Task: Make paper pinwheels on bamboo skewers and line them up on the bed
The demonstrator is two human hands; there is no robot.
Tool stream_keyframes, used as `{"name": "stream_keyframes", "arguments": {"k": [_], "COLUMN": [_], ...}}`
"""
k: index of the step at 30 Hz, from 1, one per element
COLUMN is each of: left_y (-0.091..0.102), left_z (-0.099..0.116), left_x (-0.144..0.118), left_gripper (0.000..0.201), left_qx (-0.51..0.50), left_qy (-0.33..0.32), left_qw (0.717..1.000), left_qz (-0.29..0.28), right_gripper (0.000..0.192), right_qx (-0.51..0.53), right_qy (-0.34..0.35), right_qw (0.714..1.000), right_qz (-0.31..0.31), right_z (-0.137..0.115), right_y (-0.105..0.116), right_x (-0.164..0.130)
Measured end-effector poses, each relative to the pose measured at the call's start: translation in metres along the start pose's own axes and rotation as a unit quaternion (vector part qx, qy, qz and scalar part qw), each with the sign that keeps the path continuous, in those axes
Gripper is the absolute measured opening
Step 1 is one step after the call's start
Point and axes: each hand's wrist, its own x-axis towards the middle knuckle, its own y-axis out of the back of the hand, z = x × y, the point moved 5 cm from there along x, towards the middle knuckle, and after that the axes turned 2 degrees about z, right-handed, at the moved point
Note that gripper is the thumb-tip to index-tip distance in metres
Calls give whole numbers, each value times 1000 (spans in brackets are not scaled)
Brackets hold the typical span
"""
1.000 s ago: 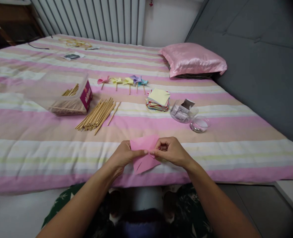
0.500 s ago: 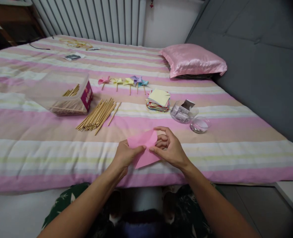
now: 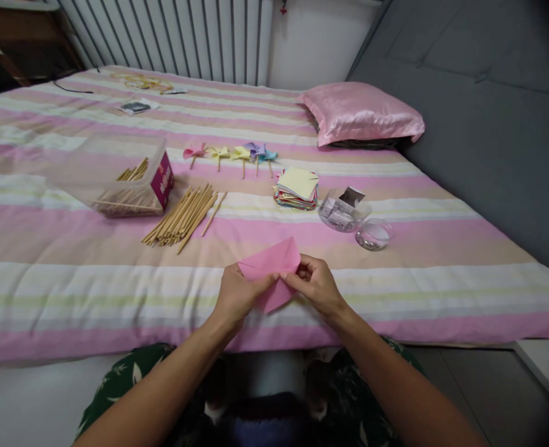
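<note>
From the head camera, both hands meet over the near edge of the bed, which is covered in a pink, cream and tan striped sheet. The left hand and the right hand each pinch a pink paper between thumb and fingertips, their thumbs almost touching at the middle of it; the sheet is folded, with one flap standing up above the fingers and another hanging below them — it is held just above the bed, not lying flat. Farther in, toward the middle of the bed, a loose bundle of wooden sticks lies beside a clear plastic box that has more sticks in it and a red label on its end. Behind the sticks a row of small paper pinwheels lies on the sheet. To the right of these sits a stack of coloured paper squares, then a clear round tub and its lid just beside it. A pink pillow rests at the far right corner, against a grey headboard.
</note>
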Motion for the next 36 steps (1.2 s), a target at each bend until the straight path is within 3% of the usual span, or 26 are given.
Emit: {"name": "stream_keyframes", "arguments": {"k": [9, 17, 21, 36], "left_y": [-2, 6, 3, 3], "left_z": [3, 13, 6, -5], "left_x": [0, 1, -1, -1], "left_gripper": [28, 23, 25, 26], "left_qx": [15, 39, 103, 151], "left_qy": [31, 96, 127, 148], "left_qw": [998, 991, 977, 967], "left_qz": [-50, -87, -136, -143], "right_gripper": [14, 19, 18, 16], "right_qx": [6, 38, 39, 4], "right_qy": [-19, -121, -128, -118], "right_qw": [1000, 990, 987, 984], "right_qz": [12, -62, -88, -134], "right_z": [-2, -1, 0, 4], "right_y": [5, 3, -1, -4], "right_x": [1, -4, -6, -6]}}
